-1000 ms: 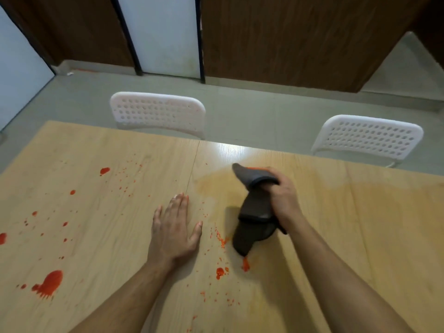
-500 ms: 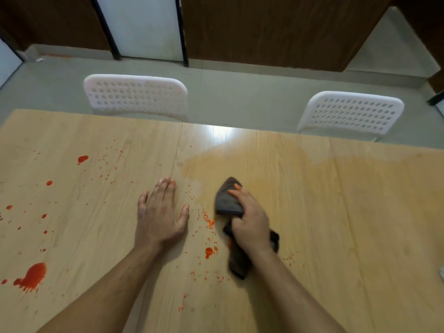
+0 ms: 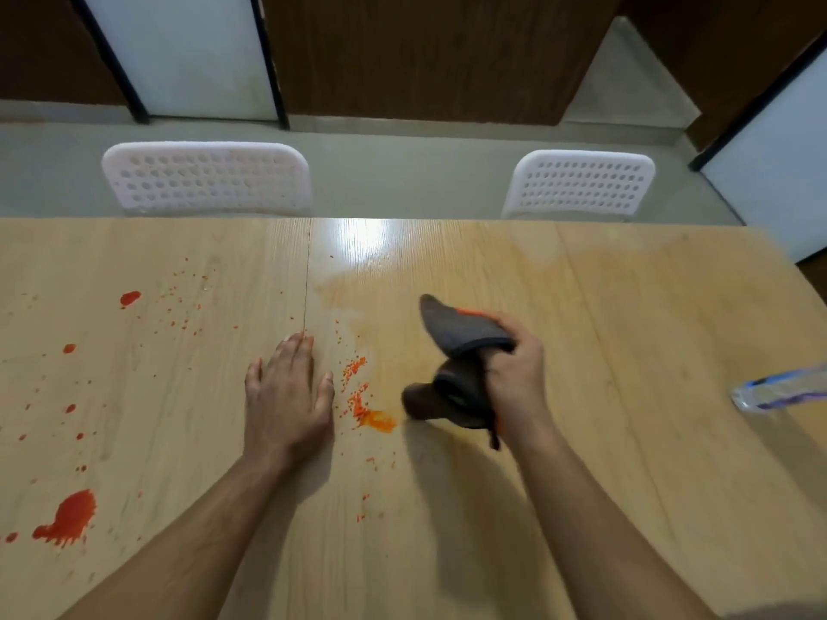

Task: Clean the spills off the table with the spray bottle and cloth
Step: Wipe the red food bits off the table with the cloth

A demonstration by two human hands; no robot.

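Your right hand (image 3: 514, 373) has lifted the gripped cloth (image 3: 456, 364) off the table (image 3: 626, 306), smearing the spill (image 3: 378, 420) at its 9 o'clock. Your left hand (image 3: 286, 396) stays flat, open.

the light is soft and quite even, coming from above, a little dim and warm in colour. a bright white glare (image 3: 367, 239) sits on the far part of the table (image 3: 626, 507), where the surface shines. soft shadows fall on the wood toward the camera under both forearms and under the cloth (image 3: 456, 378). the wide lens bends the straight lines, so the table edge and the wall panels lean at the sides. the bottle (image 3: 778, 391) at the right edge is smeared and unclear, and the cloth is a little blurred too. the middle is sharper than the corners.
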